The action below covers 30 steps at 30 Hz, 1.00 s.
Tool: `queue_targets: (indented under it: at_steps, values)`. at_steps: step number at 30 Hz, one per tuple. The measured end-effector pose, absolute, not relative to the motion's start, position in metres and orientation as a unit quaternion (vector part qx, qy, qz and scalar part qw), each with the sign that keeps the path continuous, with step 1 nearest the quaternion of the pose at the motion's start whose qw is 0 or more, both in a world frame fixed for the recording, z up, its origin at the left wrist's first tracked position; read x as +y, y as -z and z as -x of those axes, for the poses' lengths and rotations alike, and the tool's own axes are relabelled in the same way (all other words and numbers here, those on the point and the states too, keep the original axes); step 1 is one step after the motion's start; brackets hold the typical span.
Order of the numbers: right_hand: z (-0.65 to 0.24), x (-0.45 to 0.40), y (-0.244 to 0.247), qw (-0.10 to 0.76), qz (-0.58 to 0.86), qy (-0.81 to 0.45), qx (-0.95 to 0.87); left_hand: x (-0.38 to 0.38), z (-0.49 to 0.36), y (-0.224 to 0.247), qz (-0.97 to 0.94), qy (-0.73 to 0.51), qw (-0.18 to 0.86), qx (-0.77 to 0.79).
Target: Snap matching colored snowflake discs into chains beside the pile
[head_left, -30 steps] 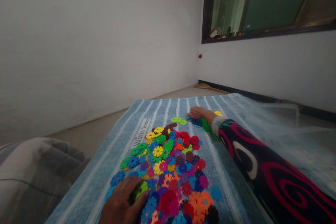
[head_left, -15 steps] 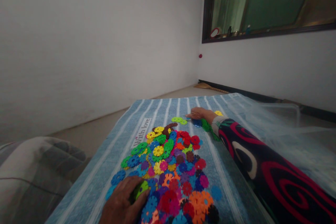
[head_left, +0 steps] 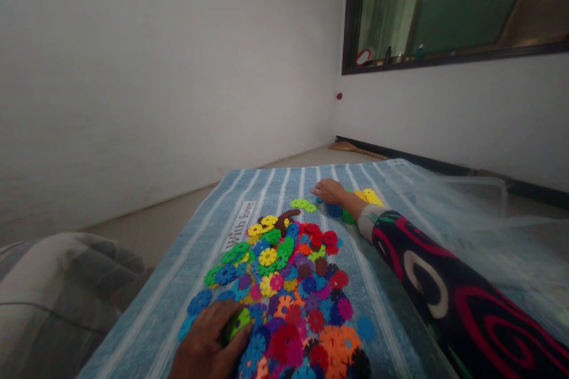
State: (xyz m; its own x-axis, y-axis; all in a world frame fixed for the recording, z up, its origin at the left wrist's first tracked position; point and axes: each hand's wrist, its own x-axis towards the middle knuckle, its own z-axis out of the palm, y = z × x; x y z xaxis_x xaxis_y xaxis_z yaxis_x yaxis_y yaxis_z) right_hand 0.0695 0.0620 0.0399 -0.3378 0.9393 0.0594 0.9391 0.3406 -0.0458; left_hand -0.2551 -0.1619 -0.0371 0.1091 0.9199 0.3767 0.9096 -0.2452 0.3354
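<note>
My left hand (head_left: 208, 337) is closed around lime-green notched plastic discs (head_left: 239, 324) at the near left edge of a big pile of flower-shaped discs (head_left: 293, 284) in many colours. My right hand (head_left: 329, 190) reaches to the far part of the table, its fingers stretched loosely to the left with no piece visible in them. Just left of it and nearer lies a group of lime-green discs (head_left: 303, 205). Blue discs (head_left: 334, 209) lie under and beside its wrist. Green discs (head_left: 348, 217) and yellow discs (head_left: 370, 196) lie by the forearm, partly hidden.
A blue striped cloth (head_left: 186, 266) printed "With love" covers the table. A clear plastic box (head_left: 480, 213) stands on the right, partly behind my sleeve. A grey-white fabric-covered shape (head_left: 57, 290) is at the lower left. White walls (head_left: 178, 71) rise beyond.
My right hand has shifted slightly left and away from me, lifting off the blue pieces, and more yellow discs show behind the forearm. My left hand stays on the lime-green discs.
</note>
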Motion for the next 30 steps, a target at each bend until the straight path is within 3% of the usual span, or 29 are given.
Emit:
queue_targets:
  at_steps: [7, 15, 24, 30]
  values:
    - [-0.045, -0.035, -0.023, 0.097, 0.494, -0.027, -0.863, -0.158, 0.254, 0.039, -0.744, -0.298, -0.002, 0.598]
    - [-0.08, -0.153, 0.027, 0.233, 0.397, -0.033, -0.887, -0.153, 0.254, 0.035, -0.758, -0.297, 0.019, 0.581]
    - [-0.114, -0.174, 0.067, 0.388, 0.451, -0.042, -0.803, -0.165, 0.235, 0.015, -0.767, -0.28, 0.079, 0.571]
    - [-0.123, -0.173, 0.073, 0.397, 0.46, -0.086, -0.789, -0.181, 0.231, 0.008, -0.755, -0.28, 0.137, 0.577]
